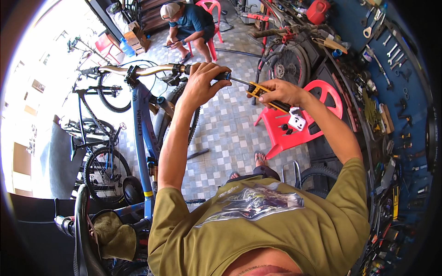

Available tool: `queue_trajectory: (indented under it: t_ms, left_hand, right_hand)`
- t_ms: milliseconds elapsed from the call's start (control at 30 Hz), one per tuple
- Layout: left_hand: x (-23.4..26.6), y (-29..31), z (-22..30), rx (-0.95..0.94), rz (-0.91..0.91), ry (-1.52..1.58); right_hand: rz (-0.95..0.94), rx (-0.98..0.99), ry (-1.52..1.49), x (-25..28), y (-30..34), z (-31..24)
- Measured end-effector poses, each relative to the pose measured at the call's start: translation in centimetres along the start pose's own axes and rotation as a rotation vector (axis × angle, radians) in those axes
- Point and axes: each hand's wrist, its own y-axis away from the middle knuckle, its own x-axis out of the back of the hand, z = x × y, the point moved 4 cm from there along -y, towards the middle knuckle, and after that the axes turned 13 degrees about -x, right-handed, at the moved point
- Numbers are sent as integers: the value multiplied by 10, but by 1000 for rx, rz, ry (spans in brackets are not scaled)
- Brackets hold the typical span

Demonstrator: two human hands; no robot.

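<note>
My left hand (201,83) is wrapped round the black grip at the right end of a gold-coloured handlebar (154,70). The bar belongs to a blue bicycle (139,117) standing on my left. In my right hand (286,93) is a yellow and black folding hex key set (261,89), its fingers closed round the body. One thin dark key sticks out from it toward the end of the grip, close to my left fingers. Whether its tip sits inside the bar end is too small to tell.
A red plastic chair (328,102) stands at my right, bearing a white packet (297,121) and small black parts (286,129). Another person (189,23) sits ahead. More bicycles (108,161) stand at left; a blue tool wall (405,37) lines the right. A dark rod (198,153) lies on the floor.
</note>
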Motion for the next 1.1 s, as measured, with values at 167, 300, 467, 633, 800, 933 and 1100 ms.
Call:
queue_trajectory:
  t_ms: [167, 300, 467, 633, 800, 933, 1100]
  left_hand:
    - [4, 2, 2, 2, -33, 0]
    - [7, -2, 6, -11, -66, -8]
    - [4, -1, 8, 3, -70, -1]
    - [6, 0, 9, -2, -61, -12]
    - [2, -1, 4, 1, -46, -17]
    - [1, 3, 0, 3, -24, -11]
    - [-2, -5, 3, -8, -23, 2]
  right_hand:
    - [861, 250, 1112, -19, 31, -44]
    - [951, 9, 1111, -33, 30, -54]
    - [259, -107, 295, -2, 17, -34]
    - [62, -70, -113, -5, 48, -37]
    - [977, 518, 1344, -43, 56, -52]
    - [908, -97, 1272, -42, 45, -57]
    - [375, -204, 194, 11, 37, -26]
